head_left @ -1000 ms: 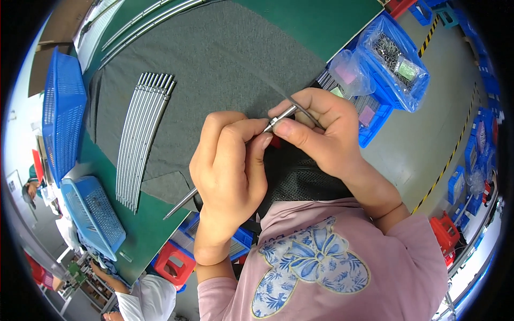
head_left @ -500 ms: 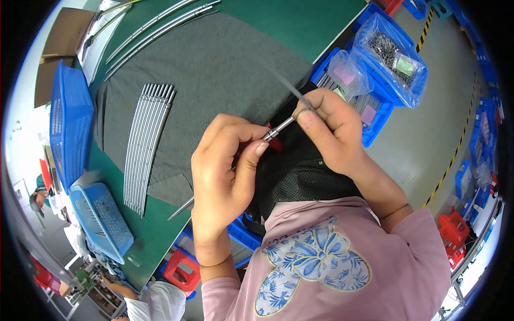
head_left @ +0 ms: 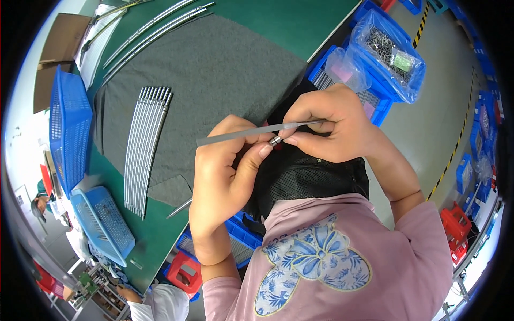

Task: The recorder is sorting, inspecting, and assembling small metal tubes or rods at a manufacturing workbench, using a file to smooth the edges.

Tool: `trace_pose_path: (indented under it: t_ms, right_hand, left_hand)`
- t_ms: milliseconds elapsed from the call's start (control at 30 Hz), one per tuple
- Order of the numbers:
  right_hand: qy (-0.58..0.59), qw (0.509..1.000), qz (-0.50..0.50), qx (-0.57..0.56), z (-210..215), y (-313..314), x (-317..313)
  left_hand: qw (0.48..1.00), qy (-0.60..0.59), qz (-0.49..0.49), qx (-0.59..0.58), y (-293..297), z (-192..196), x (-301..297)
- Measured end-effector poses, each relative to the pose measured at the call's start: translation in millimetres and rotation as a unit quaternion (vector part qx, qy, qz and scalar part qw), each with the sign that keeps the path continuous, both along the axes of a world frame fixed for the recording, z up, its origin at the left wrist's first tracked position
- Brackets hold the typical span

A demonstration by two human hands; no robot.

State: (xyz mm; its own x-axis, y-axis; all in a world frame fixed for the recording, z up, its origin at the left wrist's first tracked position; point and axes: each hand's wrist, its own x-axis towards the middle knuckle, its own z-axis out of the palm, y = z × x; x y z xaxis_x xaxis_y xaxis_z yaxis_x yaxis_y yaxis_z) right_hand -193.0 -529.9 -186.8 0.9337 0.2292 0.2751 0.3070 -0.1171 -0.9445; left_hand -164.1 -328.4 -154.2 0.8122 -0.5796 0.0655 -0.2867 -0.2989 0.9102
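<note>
Centrally, left hand: the left hand (head_left: 225,176) is shown raised above the lap, fingers curled; its grip is closed lightly, thumb and forefinger pinched on a small metal pin (head_left: 276,140) whose tip shows at the fingertips.
Right hand: the right hand (head_left: 332,125) is shown just beside the left, fingertips nearly touching it; its grip is closed on the handle end of a slim grey file (head_left: 241,135).
File: the long axis is laid almost level across the view, from the right hand's fingers leftward over the top of the left hand's knuckles; the free end is seen projecting past the left hand toward the mat.
Key relation: the pin is held directly under the file, close to the file's handle end, so that it lies nearer the right hand's fingertips than the file's far tip; whether file and pin are touching cannot be told.
Surface: a green surface (head_left: 300,21) is covered in part by a grey felt mat (head_left: 214,69).
Mat contents: a row of long metal rods (head_left: 144,144) is laid side by side at the mat's left edge.
Surroundings: blue mesh baskets (head_left: 67,128) are seen at left, blue bins (head_left: 391,59) with bagged parts at upper right.
Lap: a black mesh bag (head_left: 305,176) is seen below the hands.
</note>
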Motion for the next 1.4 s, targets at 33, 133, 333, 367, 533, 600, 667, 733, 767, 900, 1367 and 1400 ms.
trace_pose_path:
  t_ms: [33,133,333,367,533,600,667,733,767,900,1367,1400]
  right_hand:
    - [-0.001,1.0,-0.001,-0.001,-2.6,0.6,1.5]
    - [-0.132,0.99,-0.038,-0.03,-9.0,1.3,5.6]
    - [-0.259,0.956,-0.067,-0.125,-16.1,2.1,5.7]
    - [-0.188,0.975,-0.088,-0.085,-15.6,1.9,0.5]
    - [0.046,0.979,-0.178,0.091,-22.5,-0.3,-23.4]
    - [0.058,0.968,-0.205,0.134,-28.5,1.4,-24.8]
    - [0.072,0.96,-0.249,0.106,-28.6,-1.7,-25.2]
    - [0.103,0.966,-0.208,0.116,-29.3,-5.2,-34.9]
    - [0.07,0.969,-0.231,0.058,-26.7,3.8,-38.1]
    - [0.028,0.979,-0.203,0.006,-23.2,24.7,-44.6]
    - [-0.05,0.975,-0.192,-0.097,-37.4,40.6,-40.0]
    - [-0.083,0.961,-0.197,-0.179,-35.9,39.6,-41.3]
  left_hand:
    - [1.0,0.021,0.0,-0.004,-0.7,0.1,1.2]
    - [0.997,0.072,0.003,0.007,-0.7,2.9,4.7]
    - [0.982,0.189,0.026,-0.006,0.5,11.1,10.0]
    - [0.977,0.211,0.03,-0.019,1.8,10.9,11.2]
    - [0.975,0.217,0.031,-0.044,4.3,5.1,14.2]
    - [0.979,0.198,0.017,-0.048,3.9,1.9,11.5]
    - [0.98,0.167,0.086,-0.061,0.4,0.3,5.5]
    - [0.993,0.082,0.089,-0.015,-1.6,0.0,5.9]
    - [0.996,-0.005,0.089,0.03,-3.1,-0.9,6.4]
    - [0.988,-0.119,0.09,0.052,-3.2,-14.1,9.4]
    - [0.973,-0.179,0.133,0.06,-9.1,-19.1,5.7]
    - [0.973,-0.179,0.135,0.06,-8.8,-20.3,5.4]
